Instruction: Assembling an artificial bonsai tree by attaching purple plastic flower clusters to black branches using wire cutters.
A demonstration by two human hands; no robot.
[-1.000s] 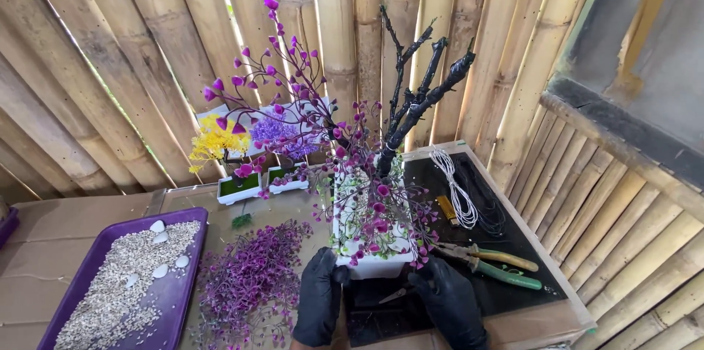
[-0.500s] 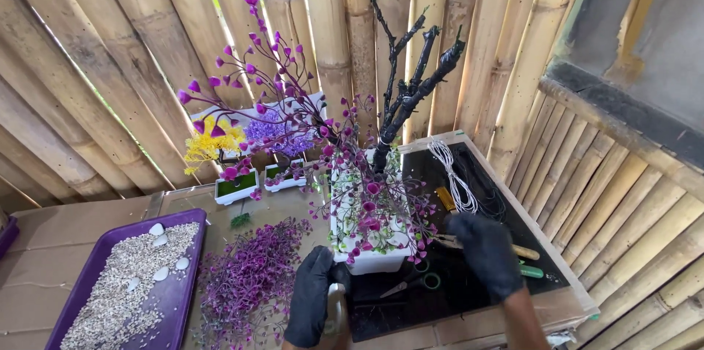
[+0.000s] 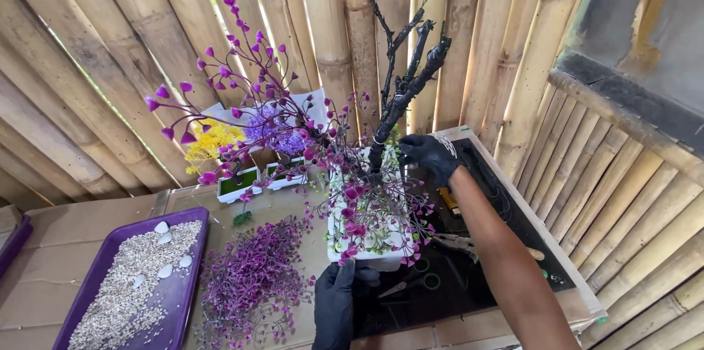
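Observation:
A white rectangular pot (image 3: pixel 339 229) holds a black bare-branched trunk (image 3: pixel 390 117) with purple-leaved sprigs (image 3: pixel 370 207) around its base. My left hand (image 3: pixel 339 300), in a black glove, grips the pot's near edge. My right hand (image 3: pixel 431 156), also gloved, reaches past the pot's right side. Its fingers are curled just right of the trunk's lower part, and a white cord (image 3: pixel 447 145) shows at its knuckles. Whether it grips the cord or the trunk is unclear. The pot stands at the left edge of a black tray (image 3: pixel 477 284).
A purple tray (image 3: pixel 183 299) of pale gravel and white shells lies at left, beside a heap of loose purple foliage (image 3: pixel 253 280). Yellow (image 3: pixel 209 141) and lilac flowers (image 3: pixel 279 137) stand behind. Pliers (image 3: pixel 469 243) and scissors (image 3: pixel 411 285) lie on the black tray. Bamboo walls close the back and right.
My right hand rose from the tray's near edge and moved back to the trunk's right side. My left hand stayed on the pot's front edge.

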